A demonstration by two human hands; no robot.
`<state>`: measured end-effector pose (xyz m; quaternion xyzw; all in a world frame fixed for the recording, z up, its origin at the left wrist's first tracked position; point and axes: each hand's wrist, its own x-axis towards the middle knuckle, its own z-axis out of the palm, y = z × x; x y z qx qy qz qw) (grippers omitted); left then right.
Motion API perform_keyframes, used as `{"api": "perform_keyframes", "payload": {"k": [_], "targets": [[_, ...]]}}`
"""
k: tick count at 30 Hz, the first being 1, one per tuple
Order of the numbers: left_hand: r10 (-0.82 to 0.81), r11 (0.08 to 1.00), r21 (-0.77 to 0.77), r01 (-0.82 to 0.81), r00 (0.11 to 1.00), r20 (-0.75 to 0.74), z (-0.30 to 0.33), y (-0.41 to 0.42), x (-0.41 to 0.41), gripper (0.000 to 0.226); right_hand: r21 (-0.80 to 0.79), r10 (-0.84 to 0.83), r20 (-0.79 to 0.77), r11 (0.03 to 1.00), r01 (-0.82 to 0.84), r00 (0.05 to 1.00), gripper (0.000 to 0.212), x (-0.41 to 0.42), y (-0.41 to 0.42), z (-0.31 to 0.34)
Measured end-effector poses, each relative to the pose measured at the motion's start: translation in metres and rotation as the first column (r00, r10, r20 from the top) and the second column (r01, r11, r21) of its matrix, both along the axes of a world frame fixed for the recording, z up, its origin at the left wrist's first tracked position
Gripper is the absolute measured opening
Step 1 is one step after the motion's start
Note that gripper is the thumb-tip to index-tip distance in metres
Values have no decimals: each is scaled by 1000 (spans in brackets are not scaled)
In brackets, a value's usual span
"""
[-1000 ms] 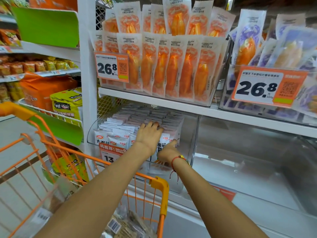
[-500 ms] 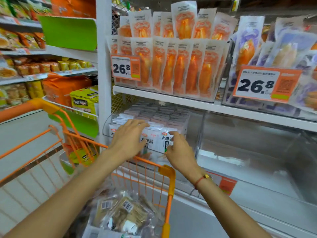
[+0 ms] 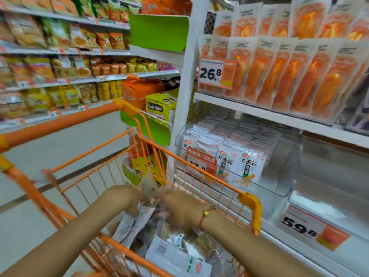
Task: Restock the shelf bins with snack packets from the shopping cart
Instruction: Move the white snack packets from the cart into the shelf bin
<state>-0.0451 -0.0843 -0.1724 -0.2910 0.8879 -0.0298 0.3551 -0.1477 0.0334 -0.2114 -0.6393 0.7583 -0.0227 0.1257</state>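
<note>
Both my hands are down inside the orange shopping cart [image 3: 249,204]. My left hand [image 3: 121,198] and my right hand [image 3: 179,206] grip a bunch of clear snack packets [image 3: 149,190] between them, though motion blur hides the fingers. More packets [image 3: 175,254] lie in the cart below. To the right, a clear shelf bin [image 3: 279,188] holds rows of white snack packets [image 3: 247,166] with green and orange print.
Orange packets [image 3: 295,76] fill the shelf above, behind a 26.8 price tag [image 3: 216,72]. A clear bin [image 3: 329,176] stands to the right of the white packets, above a 59.8 tag [image 3: 311,230]. Across the aisle on the left are stocked shelves [image 3: 60,66].
Both hands have left the bin of white packets and dropped into the cart, where they now hold clear packets. My view has swung left and down.
</note>
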Motion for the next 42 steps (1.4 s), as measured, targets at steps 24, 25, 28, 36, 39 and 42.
{"api": "perform_keyframes", "payload": {"k": [24,25,28,36,39,42], "targets": [[104,959,283,-16,949,-299,-38,-13,-6,34,-45,-4,568,998,36,823,20,-48,36,41],[90,966,259,-4,942,-323,-37,-13,-5,32,-70,-34,629,992,101,776,25,-47,40,47],[217,939,343,-30,824,-523,-33,-23,-8,10,-88,-101,820,950,299,563,17,-39,45,52],[573,571,819,66,682,-454,5,-16,-6,44,-356,-50,720,830,430,692,31,-29,50,27],[576,452,885,108,722,-382,5,-17,-5,41,-382,-10,730,823,420,683,30,-32,50,26],[722,315,929,195,586,-368,9,-12,-8,32,-353,6,842,762,542,540,20,-34,48,28]]}}
